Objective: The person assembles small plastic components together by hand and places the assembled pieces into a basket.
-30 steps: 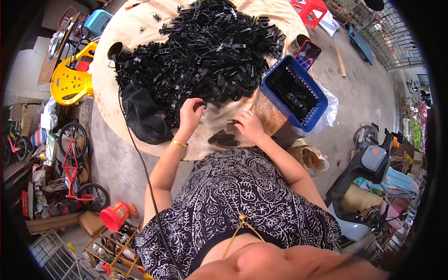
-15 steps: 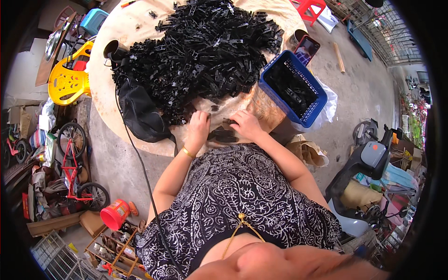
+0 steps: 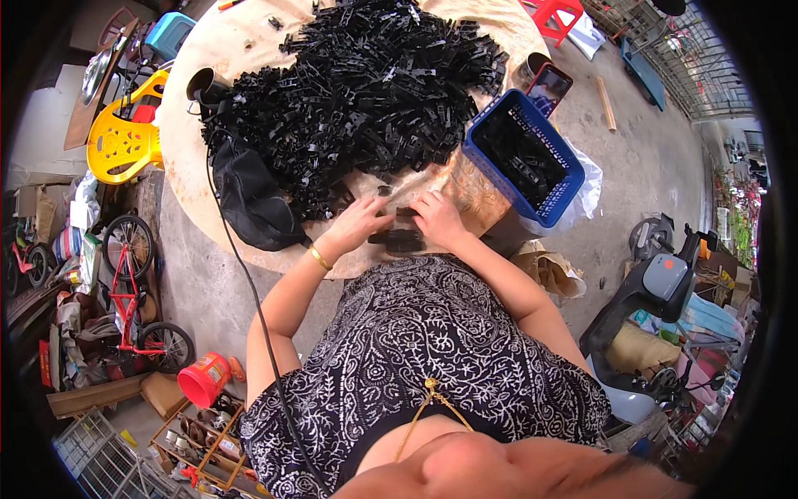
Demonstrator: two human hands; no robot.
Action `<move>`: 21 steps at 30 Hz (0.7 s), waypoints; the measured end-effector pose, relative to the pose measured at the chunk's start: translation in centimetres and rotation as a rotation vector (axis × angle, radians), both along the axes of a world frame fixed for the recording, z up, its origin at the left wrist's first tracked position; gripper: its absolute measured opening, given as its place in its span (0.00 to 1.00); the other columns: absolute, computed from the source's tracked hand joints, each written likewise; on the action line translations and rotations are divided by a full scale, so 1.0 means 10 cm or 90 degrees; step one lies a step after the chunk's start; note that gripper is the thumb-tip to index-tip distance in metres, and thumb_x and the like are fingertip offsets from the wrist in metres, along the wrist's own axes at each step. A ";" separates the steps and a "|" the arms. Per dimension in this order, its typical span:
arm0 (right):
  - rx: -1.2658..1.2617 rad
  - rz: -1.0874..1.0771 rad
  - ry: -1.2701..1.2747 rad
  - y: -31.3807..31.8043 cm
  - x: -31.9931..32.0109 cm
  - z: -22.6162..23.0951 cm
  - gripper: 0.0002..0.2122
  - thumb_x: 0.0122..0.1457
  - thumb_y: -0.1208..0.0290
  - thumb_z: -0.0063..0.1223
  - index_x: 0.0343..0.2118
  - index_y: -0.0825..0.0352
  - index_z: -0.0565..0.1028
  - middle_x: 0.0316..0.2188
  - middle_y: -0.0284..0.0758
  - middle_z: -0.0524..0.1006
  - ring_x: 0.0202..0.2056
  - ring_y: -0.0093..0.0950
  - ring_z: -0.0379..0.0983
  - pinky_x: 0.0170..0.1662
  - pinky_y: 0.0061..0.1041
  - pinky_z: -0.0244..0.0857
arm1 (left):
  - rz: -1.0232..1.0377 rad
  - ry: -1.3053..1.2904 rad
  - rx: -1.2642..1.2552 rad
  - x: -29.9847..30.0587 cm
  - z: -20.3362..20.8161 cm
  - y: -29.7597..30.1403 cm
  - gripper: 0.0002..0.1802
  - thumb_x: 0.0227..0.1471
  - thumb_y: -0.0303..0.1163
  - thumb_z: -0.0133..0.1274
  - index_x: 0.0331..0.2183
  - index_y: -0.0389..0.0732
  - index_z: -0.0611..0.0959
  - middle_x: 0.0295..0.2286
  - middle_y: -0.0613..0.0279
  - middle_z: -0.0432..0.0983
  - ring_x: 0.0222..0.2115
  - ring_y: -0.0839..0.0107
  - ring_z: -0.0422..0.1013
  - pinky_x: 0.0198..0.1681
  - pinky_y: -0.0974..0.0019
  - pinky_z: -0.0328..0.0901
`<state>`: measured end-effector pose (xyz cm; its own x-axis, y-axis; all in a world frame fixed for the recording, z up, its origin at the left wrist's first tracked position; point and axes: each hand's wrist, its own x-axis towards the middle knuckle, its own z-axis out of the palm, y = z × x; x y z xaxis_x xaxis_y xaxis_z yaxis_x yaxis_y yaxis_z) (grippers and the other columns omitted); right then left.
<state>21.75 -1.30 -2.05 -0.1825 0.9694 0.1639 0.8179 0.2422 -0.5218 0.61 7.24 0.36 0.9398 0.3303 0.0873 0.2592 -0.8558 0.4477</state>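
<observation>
A big heap of black plastic parts (image 3: 366,91) covers the round table (image 3: 187,125). At the table's near edge lies a small stack of black parts (image 3: 397,239). My left hand (image 3: 359,223) rests just left of that stack, fingers spread and touching a part. My right hand (image 3: 436,218) sits on the stack's right side, fingers curled over a black piece. A gold bangle is on my left wrist. Whether either hand fully grips a part is hard to tell.
A blue plastic basket (image 3: 525,158) with black parts stands right of my hands, a phone (image 3: 549,87) behind it. A black bag (image 3: 249,200) with a cable lies on the table's left. Yellow chair (image 3: 120,137), bicycles (image 3: 125,291), red bucket (image 3: 204,378) and scooter (image 3: 657,283) surround the table.
My left hand has pulled back from the heap to the table's near edge beside the small stack. My right hand stayed near the stack.
</observation>
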 end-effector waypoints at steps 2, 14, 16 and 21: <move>-0.012 0.001 0.008 0.01 0.00 0.02 0.11 0.43 0.73 0.55 0.32 0.62 0.74 0.31 0.33 0.70 0.38 0.33 0.66 0.40 0.29 0.63 | -0.016 -0.014 0.025 -0.02 -0.13 0.05 0.19 0.38 0.20 0.48 0.38 0.42 0.79 0.39 0.56 0.68 0.39 0.57 0.66 0.43 0.62 0.63; 0.004 -0.002 0.052 0.07 -0.05 -0.03 0.10 0.45 0.71 0.55 0.33 0.62 0.75 0.30 0.31 0.71 0.37 0.31 0.67 0.40 0.29 0.62 | 0.522 -0.171 -0.265 0.19 -0.34 -0.33 0.11 0.46 0.24 0.55 0.36 0.36 0.79 0.33 0.56 0.69 0.24 0.69 0.72 0.29 0.70 0.67; 0.008 0.013 0.033 0.09 -0.07 -0.04 0.10 0.45 0.70 0.55 0.33 0.62 0.76 0.30 0.30 0.71 0.37 0.30 0.67 0.40 0.28 0.62 | 0.511 -0.124 -0.090 0.16 -0.33 -0.34 0.12 0.44 0.24 0.56 0.35 0.37 0.79 0.34 0.54 0.68 0.25 0.66 0.72 0.29 0.68 0.67; 0.041 0.034 0.022 0.13 -0.10 -0.03 0.10 0.46 0.70 0.54 0.34 0.62 0.76 0.30 0.30 0.72 0.36 0.30 0.67 0.39 0.28 0.61 | 0.499 -0.100 -0.234 0.12 -0.20 -0.35 0.13 0.42 0.25 0.56 0.35 0.38 0.79 0.35 0.54 0.68 0.29 0.60 0.71 0.33 0.64 0.66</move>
